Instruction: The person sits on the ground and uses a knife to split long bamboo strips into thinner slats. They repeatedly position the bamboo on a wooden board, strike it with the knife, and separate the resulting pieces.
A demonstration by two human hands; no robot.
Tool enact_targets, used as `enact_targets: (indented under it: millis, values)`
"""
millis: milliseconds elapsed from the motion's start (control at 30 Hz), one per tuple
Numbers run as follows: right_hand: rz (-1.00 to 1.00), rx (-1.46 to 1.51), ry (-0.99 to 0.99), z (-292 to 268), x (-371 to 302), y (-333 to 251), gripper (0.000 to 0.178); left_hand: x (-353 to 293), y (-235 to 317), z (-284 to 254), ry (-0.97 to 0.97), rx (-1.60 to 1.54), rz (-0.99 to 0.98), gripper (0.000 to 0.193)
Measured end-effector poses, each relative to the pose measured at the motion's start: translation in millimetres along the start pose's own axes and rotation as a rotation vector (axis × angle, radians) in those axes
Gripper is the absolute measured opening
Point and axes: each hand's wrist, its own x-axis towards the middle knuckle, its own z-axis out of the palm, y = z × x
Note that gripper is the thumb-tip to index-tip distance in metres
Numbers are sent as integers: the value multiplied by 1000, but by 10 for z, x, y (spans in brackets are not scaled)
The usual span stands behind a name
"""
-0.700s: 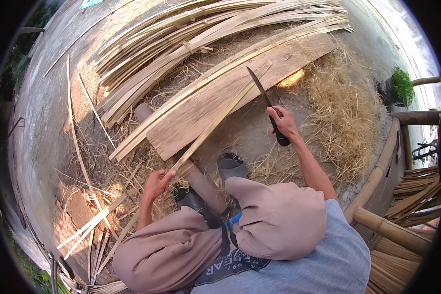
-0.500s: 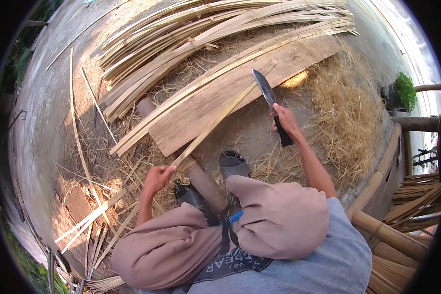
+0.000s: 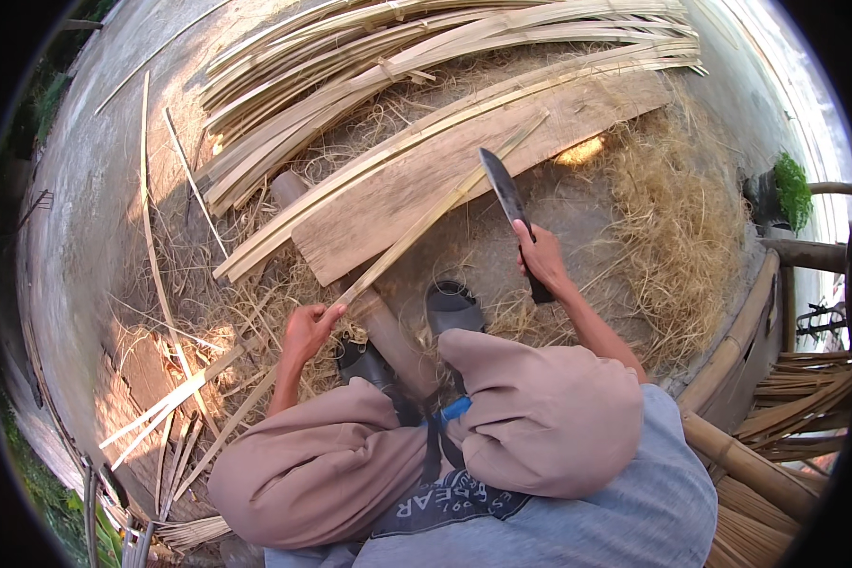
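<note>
My left hand point(image 3: 310, 331) pinches the near end of a long bamboo strip point(image 3: 417, 227), just in front of my left knee. The strip slants away to the right, its far part lying over a wooden plank point(image 3: 379, 213). In my right hand point(image 3: 541, 256) is a large knife point(image 3: 505, 185), gripped by its black handle, with the blade pointing up and away to the left. The blade is close to the strip's right side; whether they touch I cannot tell. Along the plank's far edge lie more pale bamboo strips point(image 3: 284, 232).
A big stack of split bamboo strips point(image 3: 350, 80) lies beyond the plank. Curly shavings point(image 3: 677, 237) are heaped at the right. Loose strips point(image 3: 175, 402) lie at the left. A bamboo rail point(image 3: 729, 341) and a potted plant point(image 3: 790, 189) stand at the right. My sandals point(image 3: 452, 308) flank a post-like support point(image 3: 393, 341).
My right hand has moved slightly left and nearer with the knife, bringing its blade closer to the strip. My left hand keeps its hold on the strip. The view has shifted a little.
</note>
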Motion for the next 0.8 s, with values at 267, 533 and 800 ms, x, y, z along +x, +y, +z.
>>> enact_targets:
  millis: [267,533,800]
  values:
    - [42,163,-12,295,-21,97,54,77,33,53,48,-32,12,55]
    - [-65,-15,-176,391,-179,94,54,148,127,55,4,-91,-5,53]
    - [-120,-90,-187,655,-309,98,55,200,84,102,7,-114,2,55]
